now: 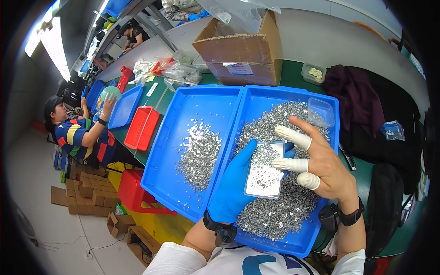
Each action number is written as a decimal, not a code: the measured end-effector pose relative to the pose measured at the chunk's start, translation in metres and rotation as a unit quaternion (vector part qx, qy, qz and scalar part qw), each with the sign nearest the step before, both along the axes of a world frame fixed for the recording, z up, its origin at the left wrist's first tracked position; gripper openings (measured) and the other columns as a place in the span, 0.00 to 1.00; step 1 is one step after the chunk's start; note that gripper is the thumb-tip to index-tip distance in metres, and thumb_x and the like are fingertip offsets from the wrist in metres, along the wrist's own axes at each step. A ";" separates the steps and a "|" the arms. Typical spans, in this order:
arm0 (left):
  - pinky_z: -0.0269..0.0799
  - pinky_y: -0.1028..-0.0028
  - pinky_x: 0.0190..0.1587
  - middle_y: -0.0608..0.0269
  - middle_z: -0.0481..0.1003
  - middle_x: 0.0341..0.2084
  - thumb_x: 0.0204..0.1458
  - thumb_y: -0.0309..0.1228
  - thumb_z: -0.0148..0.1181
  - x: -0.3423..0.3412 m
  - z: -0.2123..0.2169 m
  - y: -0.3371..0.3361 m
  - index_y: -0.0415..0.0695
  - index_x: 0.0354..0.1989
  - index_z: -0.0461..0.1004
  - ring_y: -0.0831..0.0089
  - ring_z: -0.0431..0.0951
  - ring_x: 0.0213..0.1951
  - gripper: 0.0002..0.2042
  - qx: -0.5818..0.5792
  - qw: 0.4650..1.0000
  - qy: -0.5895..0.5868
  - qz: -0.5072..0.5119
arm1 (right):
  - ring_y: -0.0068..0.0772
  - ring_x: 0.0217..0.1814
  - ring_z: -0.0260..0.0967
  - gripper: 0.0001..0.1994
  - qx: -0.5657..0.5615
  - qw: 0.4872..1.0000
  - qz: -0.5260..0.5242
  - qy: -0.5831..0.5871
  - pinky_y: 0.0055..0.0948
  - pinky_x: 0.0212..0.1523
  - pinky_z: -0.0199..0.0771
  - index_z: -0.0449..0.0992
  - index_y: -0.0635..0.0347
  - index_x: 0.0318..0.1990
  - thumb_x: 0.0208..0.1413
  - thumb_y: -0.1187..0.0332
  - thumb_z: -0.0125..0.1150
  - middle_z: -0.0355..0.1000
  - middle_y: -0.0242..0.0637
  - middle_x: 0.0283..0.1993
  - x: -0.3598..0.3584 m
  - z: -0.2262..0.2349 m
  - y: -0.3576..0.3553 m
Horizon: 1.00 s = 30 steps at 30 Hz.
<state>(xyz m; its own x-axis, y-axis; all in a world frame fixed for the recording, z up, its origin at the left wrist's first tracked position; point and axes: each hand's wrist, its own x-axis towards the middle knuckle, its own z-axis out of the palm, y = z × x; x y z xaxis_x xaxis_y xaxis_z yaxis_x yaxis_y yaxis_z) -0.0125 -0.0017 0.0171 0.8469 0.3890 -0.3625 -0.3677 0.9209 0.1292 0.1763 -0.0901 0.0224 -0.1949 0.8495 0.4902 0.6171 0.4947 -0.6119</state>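
My left hand (231,190), in a blue glove, grips a small shallow rectangular box (263,189) with a white bottom. Small shiny metal ring-like parts (265,156) lie spread inside it. Over the box's right side hovers my right hand (321,162), its fingers apart and several of them covered by white finger cots. The fingertips are at the box's edge or just above it; whether they touch the parts I cannot tell. Below both hands, a blue tray (286,250) holds a large heap of the same metal parts (266,220).
Left of it, a second blue tray (167,183) holds a smaller pile (198,158). A clear tub (321,112) sits in the right tray's far corner. Beyond stand a cardboard box (243,57) and a tub of pale pieces (314,73). A red bin (142,128) is left; a co-worker (82,133) sits farther left.
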 end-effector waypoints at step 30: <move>0.77 0.55 0.47 0.47 0.71 0.52 0.65 0.45 0.40 -0.012 -0.018 0.007 0.44 0.61 0.63 0.55 0.77 0.48 0.22 0.000 0.997 -0.073 -0.031 | 0.56 0.73 0.44 0.26 -0.032 0.986 0.020 -0.160 0.61 0.68 0.43 0.77 0.37 0.52 0.49 0.38 0.55 0.56 0.39 0.70 -0.023 0.014 -0.003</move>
